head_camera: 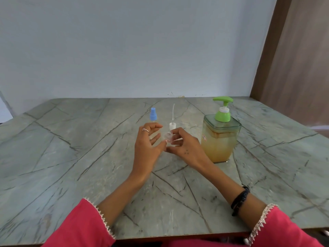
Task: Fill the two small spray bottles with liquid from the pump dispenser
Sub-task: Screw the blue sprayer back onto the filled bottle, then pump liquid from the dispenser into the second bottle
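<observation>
Right hand [185,145] pinches small clear bottle [168,137] mid-table; left hand [147,141] spread loose beside it. Blue-capped spray bottle [153,114] behind. Pump dispenser [220,138] right, amber liquid, label unreadable.

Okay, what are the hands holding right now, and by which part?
The right hand pinches a small clear bottle by its body, its open neck tilted toward the camera. The left hand is open beside it, holding nothing.

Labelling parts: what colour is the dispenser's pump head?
Bright green pump head, clearest in the head view.
</observation>
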{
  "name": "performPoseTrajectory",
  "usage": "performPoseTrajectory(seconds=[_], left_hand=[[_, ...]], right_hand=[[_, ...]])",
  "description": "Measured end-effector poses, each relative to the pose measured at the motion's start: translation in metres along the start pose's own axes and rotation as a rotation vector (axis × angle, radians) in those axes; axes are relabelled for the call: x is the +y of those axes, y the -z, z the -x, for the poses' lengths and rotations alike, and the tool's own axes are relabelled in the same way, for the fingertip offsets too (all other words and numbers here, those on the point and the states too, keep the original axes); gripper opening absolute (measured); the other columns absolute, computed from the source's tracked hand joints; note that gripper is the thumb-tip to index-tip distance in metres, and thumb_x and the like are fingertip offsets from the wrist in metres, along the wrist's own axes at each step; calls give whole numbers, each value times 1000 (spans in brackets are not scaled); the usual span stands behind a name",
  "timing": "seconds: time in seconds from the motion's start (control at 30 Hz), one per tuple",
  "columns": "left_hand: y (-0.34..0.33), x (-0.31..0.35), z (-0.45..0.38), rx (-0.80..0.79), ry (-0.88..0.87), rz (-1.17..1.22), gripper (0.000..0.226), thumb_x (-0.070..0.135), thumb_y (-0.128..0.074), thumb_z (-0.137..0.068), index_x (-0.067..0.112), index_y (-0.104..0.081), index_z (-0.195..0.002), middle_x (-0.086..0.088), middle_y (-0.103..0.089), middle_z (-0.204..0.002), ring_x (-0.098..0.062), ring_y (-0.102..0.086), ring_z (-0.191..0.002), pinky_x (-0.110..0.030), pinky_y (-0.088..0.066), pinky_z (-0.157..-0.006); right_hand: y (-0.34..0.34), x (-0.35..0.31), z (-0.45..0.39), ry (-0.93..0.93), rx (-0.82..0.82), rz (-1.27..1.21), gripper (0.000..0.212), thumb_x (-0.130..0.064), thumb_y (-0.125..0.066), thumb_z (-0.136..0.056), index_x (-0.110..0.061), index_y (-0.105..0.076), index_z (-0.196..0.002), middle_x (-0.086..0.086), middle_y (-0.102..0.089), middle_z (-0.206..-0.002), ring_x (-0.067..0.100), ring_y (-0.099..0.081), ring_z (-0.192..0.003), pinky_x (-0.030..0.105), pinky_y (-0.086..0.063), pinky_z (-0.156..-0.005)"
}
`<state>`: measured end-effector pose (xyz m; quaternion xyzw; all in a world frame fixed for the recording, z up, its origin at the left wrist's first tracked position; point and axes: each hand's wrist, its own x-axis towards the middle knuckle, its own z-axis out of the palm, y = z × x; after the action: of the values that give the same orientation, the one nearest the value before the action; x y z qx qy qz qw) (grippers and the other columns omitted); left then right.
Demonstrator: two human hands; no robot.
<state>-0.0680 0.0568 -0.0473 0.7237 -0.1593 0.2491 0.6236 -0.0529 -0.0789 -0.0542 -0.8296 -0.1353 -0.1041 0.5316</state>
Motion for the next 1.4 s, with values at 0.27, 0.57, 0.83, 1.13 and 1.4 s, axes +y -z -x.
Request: performPoseTrajectory(seconds=[0.27, 0.57, 0.83, 1.13, 1.4], left_hand=[[-5, 1, -1, -109, 150, 188, 41, -2, -73, -73, 21, -55, -101, 8, -61, -106, -2, -61, -105, -18, -49, -92], [-10, 2, -2, -293, 250, 139, 41, 16, -71, -72, 21, -60, -111, 7, -68, -101, 0, -66, -94, -11, -51, -76], [-29, 19, -6, -229, 171, 102, 26, 19, -75, -72, 35, -65, -90, 16, -72, -86, -1, -67, -88, -13, -51, -76], [-48, 29, -18, -193, 85, 50, 30, 26, -76, -72, 28, -64, -99, 7, -67, -100, 0, -62, -96, -12, -49, -79], [-64, 39, -36, -201, 52, 49, 26, 31, -75, -73, 32, -61, -96, 10, -64, -92, 0, -62, -88, -7, -47, -71]], right_hand=[[20, -1, 13, 67, 64, 58, 45, -25, -76, -79, -15, -59, -119, 0, -62, -110, 10, -62, -96, 28, -54, -86], [36, -10, 29, 126, 77, 116, 52, -28, -73, -82, -15, -55, -129, 1, -55, -111, 9, -60, -96, 13, -50, -81], [60, -20, 40, 334, 211, 381, 40, -20, -64, -90, -22, -53, -129, -5, -58, -117, 3, -57, -97, 28, -54, -81], [95, -13, 20, 464, 711, 333, 29, -15, -69, -82, -13, -59, -109, -6, -44, -108, 9, -48, -98, 13, -40, -86], [114, -9, -1, 340, 362, 107, 38, -27, -71, -84, -34, -48, -113, -18, -58, -111, -6, -55, -106, 2, -37, -87]])
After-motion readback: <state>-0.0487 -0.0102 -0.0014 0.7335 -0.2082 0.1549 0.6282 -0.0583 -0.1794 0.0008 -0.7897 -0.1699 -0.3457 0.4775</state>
